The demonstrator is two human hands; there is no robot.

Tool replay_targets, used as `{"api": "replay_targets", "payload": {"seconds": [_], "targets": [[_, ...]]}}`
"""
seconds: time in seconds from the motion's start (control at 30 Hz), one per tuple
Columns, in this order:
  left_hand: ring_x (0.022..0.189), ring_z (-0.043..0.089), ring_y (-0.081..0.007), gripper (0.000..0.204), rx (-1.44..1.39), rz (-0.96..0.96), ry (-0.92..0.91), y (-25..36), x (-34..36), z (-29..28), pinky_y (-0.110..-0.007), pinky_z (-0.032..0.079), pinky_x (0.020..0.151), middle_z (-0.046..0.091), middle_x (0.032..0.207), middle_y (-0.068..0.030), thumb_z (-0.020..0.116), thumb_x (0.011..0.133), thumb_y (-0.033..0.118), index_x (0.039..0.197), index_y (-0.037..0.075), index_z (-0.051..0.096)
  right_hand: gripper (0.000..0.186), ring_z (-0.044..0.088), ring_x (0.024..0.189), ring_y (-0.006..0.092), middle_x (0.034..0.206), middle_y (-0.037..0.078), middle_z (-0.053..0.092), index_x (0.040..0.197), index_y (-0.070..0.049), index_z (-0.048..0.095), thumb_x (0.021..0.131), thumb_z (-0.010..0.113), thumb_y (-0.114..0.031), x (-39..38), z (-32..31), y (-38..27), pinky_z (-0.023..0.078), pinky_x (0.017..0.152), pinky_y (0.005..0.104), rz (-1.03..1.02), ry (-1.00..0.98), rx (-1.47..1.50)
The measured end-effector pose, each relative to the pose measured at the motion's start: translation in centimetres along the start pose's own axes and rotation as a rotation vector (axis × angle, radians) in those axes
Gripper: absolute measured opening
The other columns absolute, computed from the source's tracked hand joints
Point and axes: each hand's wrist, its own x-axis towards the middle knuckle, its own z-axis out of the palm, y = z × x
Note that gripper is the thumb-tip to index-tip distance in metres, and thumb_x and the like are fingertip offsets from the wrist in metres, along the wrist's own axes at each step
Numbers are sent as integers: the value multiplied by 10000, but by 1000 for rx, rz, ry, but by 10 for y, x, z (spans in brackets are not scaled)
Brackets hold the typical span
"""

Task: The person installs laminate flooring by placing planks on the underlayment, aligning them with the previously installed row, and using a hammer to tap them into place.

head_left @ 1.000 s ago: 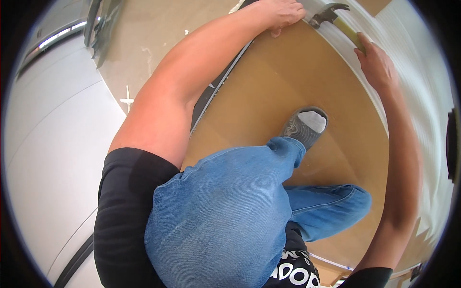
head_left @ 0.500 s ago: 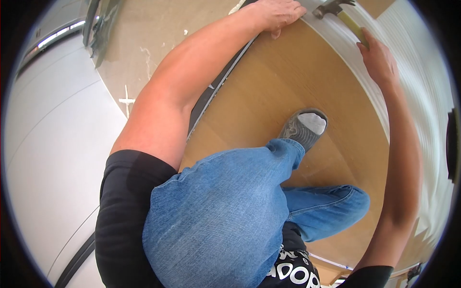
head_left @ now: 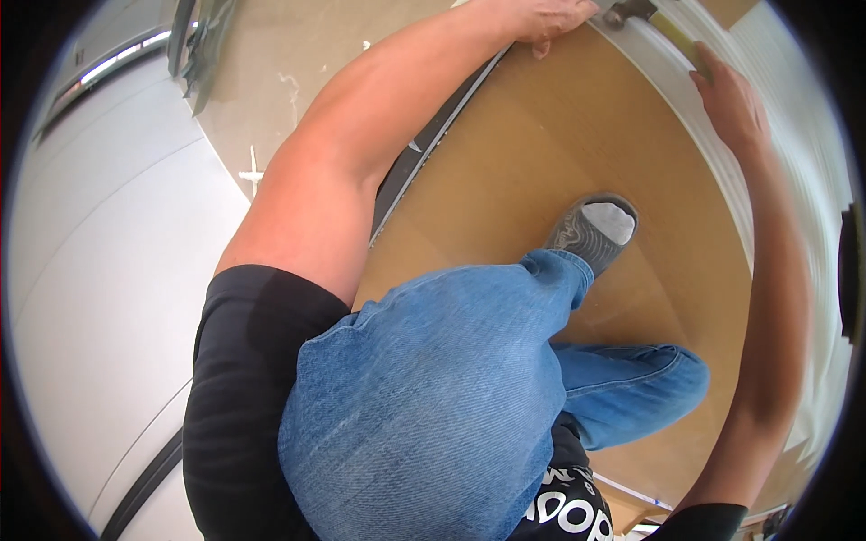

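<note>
White panelling (head_left: 108,261) is filling the far left, and a tan surface (head_left: 262,81) is bordering it, bearing a pale cross (head_left: 253,171). Next, a dark strip (head_left: 431,135) is edging the wood floor (head_left: 514,180), partly hiding under the left arm (head_left: 361,126). Jeans (head_left: 424,397) are crowding the lower middle. The left hand (head_left: 546,16) is lying near the floor's top corner; the frame is cutting it off, so whether its fingers are pinching anything I cannot tell. A slipper (head_left: 577,236) is taking up floor below. Just beside the left fingers, the hammer (head_left: 672,36) is hanging by the white trim (head_left: 677,90), and the right hand (head_left: 735,104) is wrapping its fingers round the handle. Hammering along this edge is seemingly the step in hand; the next move is probably calling for a short, exact stroke missing the left fingers. Rippled white sheeting (head_left: 794,117) is spreading far right, perhaps cramping the swing
</note>
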Motion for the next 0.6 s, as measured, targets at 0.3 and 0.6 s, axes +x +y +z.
{"api": "replay_targets", "payload": {"seconds": [0.3,0.6], "targets": [[1122,621,-267,814,24,30,21,-1,4,7,-437,416,932,625,1077,-94,986,512,307,1165,56,570,482,633,1158,433,1226,241,690,1481,-131,534,1024,585,-274,-6,7,0,500,982,497,-2,18,11],[1146,618,-283,805,24,0,-38,2,4,3,-446,416,950,628,1107,-110,980,532,292,1175,37,567,484,635,1161,430,1230,236,691,1485,-129,531,1027,581,-280,-9,7,-6,501,982,499,6,-16,24]]}}
